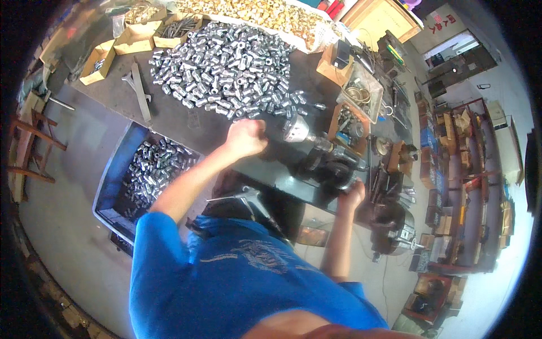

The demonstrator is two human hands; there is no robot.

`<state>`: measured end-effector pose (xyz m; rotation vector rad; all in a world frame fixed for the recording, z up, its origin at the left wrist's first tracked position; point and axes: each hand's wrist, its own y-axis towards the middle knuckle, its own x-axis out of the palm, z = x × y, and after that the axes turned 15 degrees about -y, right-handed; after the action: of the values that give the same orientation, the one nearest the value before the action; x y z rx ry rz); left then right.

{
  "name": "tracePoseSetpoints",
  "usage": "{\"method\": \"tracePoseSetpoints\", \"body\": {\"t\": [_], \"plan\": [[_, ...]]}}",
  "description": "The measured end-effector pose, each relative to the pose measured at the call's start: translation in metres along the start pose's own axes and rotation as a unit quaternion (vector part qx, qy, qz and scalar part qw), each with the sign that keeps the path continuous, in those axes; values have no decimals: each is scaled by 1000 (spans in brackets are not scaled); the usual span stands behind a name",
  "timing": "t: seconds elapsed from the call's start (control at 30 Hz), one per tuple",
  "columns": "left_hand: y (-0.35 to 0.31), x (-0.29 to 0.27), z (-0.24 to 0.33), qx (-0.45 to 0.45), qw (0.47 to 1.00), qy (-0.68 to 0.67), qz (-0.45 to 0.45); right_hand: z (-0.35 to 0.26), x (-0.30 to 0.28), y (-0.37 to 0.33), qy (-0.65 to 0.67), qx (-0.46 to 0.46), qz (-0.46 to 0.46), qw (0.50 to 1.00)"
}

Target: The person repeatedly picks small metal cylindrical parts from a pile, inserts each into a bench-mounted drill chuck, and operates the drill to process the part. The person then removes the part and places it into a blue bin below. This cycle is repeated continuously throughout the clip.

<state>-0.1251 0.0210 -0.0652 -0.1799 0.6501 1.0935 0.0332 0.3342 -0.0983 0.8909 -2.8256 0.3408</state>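
Observation:
My left hand (247,138) is closed in a fist at the near edge of a big pile of shiny metal fittings (226,68). What it holds, if anything, is hidden by the fingers. To its right, a bench machine with a silver chuck (296,130) stands on the dark bench, its body running off to the right. My right hand (353,194) is closed against the near side of the machine, beside a dark round wheel-like part (339,175). The exact part inside its fingers cannot be made out.
A blue bin (107,189) with more fittings stands below the bench at left. Brass-coloured parts (254,17) fill a tray at the back. Small cardboard boxes (97,61) and a wrench (135,87) lie at back left. A shelf rack (468,186) stands at far right.

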Motion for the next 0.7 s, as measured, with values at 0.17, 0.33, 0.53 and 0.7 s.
{"method": "tracePoseSetpoints", "body": {"t": [0.17, 0.33, 0.53, 0.7], "plan": [[-16, -30, 11, -78, 786, -612, -26, 0, -2, 6, -18, 14, 3, 1000], [-4, -45, 43, 21, 778, -627, -27, -7, 6, -6, -11, 7, 14, 1000], [5, -41, 49, -22, 852, -520, -48, -19, 11, -22, -55, -22, 14, 998], [12, -46, 48, 15, 838, -537, -92, -33, -4, -37, -41, -36, -30, 998]]}}
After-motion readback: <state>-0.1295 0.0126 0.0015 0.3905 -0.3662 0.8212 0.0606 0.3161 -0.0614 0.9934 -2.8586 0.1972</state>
